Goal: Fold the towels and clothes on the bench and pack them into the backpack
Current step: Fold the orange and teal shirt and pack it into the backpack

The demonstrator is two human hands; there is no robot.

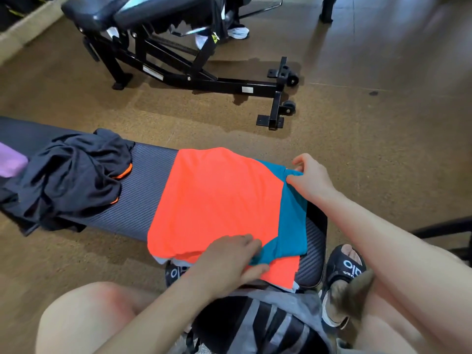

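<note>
On bench (143, 195) | both hands pinch teal cloth (291, 221) edges

I am reaching both bare forearms forward from the bottom of the view. My left hand (229, 256) is lying palm down, fingers stretched flat and thumb tucked under a fold of cloth. My right hand (310, 176) is reaching farther out, its wrist bent, thumb and fingers curling together and pinching an edge of cloth.
</note>
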